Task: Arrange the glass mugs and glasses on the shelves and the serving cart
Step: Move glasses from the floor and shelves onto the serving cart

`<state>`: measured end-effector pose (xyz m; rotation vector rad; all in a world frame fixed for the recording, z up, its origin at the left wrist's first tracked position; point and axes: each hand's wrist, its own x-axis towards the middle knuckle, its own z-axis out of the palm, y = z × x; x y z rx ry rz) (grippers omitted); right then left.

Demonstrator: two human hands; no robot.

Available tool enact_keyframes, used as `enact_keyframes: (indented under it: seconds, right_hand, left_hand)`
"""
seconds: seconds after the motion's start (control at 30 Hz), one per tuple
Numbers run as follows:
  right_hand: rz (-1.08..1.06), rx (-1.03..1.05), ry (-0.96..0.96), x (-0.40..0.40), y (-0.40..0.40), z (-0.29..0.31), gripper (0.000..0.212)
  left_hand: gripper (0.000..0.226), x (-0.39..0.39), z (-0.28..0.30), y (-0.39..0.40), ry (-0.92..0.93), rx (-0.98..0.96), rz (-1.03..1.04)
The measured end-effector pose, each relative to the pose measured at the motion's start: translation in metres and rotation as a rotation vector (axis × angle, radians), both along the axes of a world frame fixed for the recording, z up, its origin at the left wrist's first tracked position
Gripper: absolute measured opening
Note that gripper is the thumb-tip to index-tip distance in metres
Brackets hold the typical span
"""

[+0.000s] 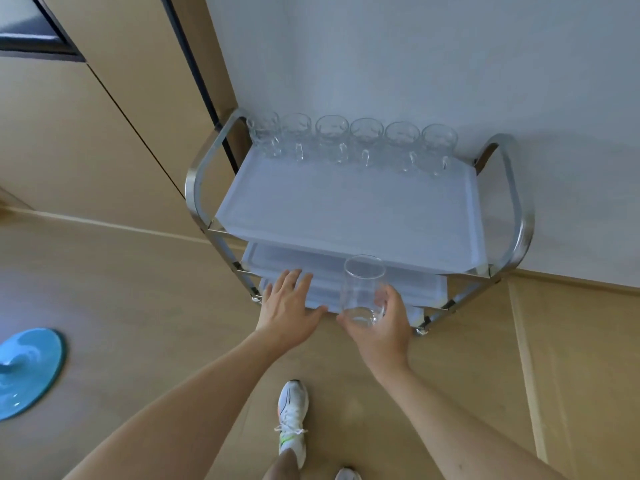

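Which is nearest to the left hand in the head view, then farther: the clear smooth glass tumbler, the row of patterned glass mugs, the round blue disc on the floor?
1. Clear smooth glass tumbler, just right, gripped by the right hand.
2. Row of patterned glass mugs, at the back of the top shelf.
3. Round blue disc, far left on the floor.

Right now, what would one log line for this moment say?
right hand: holds glass tumbler | left hand: open, empty | serving cart top tray: six glass mugs in back row

- The light was soft and even, with weak shadows on the floor [450, 393].
- The wide lens bent the edges; the picture was slightly blurred.
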<state>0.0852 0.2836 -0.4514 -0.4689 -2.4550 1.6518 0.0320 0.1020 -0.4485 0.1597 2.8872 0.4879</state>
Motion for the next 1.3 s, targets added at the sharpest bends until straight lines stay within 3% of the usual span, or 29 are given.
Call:
enact_keyframes:
  seconds: [0.43,0.7,0.9,1.3]
  right_hand:
    - [-0.057,0.015,-0.025,-0.055,-0.006,-0.165,0.082]
    - [-0.063,0.086,0.127,-0.117,-0.005,-0.265,0.077]
    - [-0.093,0.110,0.286,-0.162,0.002,-0.302,0.081]
    - [-0.175,0.145,0.400,-0.217,0.028,-0.345,0.091]
  left_hand:
    - [0.075,-0.065,-0.163,-0.003,0.011,0.018,-0.071]
    - [0.071,-0.120,-0.265,0.007,0.147,0.033,-0.133]
    - [0.065,-0.158,-0.307,0.016,0.310,0.026,-0.153]
    - [0.056,-0.204,-0.350,0.037,0.391,0.109,-0.185]
